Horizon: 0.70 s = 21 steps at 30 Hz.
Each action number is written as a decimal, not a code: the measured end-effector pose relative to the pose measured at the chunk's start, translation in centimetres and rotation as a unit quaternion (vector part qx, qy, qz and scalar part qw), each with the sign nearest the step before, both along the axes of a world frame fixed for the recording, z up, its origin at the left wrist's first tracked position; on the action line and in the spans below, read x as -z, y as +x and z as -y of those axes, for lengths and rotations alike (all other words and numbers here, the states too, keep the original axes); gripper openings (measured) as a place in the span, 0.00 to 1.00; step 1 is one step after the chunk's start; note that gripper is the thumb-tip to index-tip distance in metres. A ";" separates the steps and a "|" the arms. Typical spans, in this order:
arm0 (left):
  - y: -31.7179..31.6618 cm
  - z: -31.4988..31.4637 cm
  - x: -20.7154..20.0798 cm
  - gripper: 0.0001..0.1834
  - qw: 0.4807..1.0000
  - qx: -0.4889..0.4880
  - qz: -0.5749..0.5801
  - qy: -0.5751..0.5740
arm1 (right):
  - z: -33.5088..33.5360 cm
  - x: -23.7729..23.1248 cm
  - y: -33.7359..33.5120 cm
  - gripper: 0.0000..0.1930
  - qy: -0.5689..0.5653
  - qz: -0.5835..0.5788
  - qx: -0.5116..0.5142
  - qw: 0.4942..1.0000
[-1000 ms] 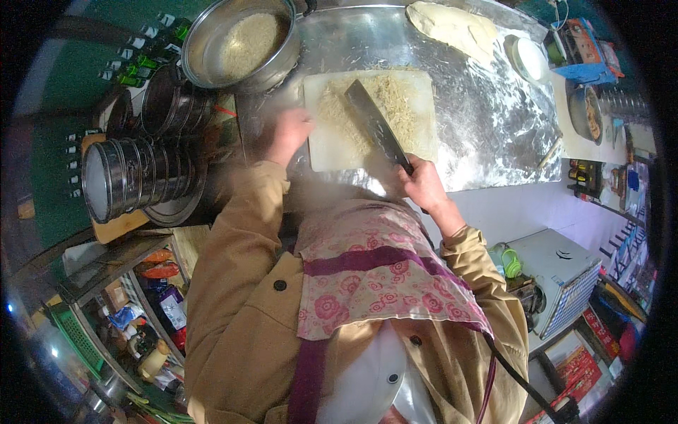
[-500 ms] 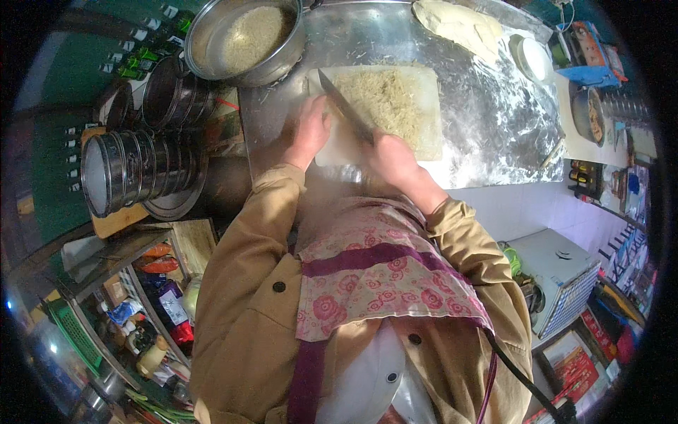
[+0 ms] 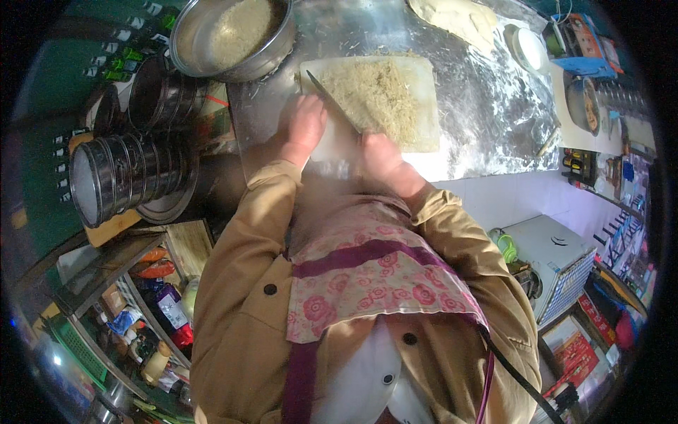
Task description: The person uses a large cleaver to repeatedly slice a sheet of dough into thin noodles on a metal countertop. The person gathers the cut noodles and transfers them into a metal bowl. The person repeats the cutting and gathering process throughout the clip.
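Observation:
My right hand is closed round the handle of a long kitchen knife. The blade slants up and left across the white cutting board, its tip near the board's upper left corner. Right beside the blade lies a broad heap of pale, finely shredded food, covering most of the board; its exact kind does not show. At the board's left edge is my left hand, just left of the blade, its fingers curled in together. Nothing shows in that hand, though its fingertips are partly hidden.
A big metal pot with pale grainy contents stands behind on the left. Dough lies at the back of the metal table, beside a white round dish. Stacked metal steamers are on the left; floury patches cover the table's right side.
The knife has turned, so its blade looks narrower now. The shredded heap reaches farther left toward the blade. The whole view has shifted slightly.

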<state>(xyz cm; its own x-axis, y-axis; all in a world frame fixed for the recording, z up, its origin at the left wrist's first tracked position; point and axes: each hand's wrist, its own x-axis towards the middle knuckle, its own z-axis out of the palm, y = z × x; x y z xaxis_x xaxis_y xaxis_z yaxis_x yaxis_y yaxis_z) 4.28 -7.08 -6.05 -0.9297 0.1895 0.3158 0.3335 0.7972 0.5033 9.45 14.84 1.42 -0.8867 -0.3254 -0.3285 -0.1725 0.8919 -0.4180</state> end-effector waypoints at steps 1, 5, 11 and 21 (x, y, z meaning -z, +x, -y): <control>0.1 0.1 0.2 0.11 1.000 0.007 -0.013 0.024 | -0.6 1.9 0.0 0.12 -0.018 -0.005 0.004 1.000; -0.3 1.0 -0.2 0.15 0.994 -0.002 -0.005 0.113 | 0.0 -2.1 -1.4 0.12 0.001 0.021 0.023 1.000; 0.2 1.1 -0.3 0.11 1.000 0.019 0.002 0.017 | 0.5 -3.1 -0.7 0.12 0.050 -0.017 -0.080 0.995; 0.3 1.6 -0.3 0.09 0.999 0.028 -0.007 0.014 | 0.9 1.2 0.5 0.21 0.024 -0.010 -0.056 0.998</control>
<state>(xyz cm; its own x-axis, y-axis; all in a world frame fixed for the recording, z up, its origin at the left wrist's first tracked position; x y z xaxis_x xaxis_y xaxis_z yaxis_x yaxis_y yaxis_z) 4.59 -8.65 -5.78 -0.9136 0.2323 0.3339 0.3841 0.7626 0.5205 9.96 13.93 0.25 -0.8519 -0.4081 -0.3281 -0.2811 0.8851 -0.3709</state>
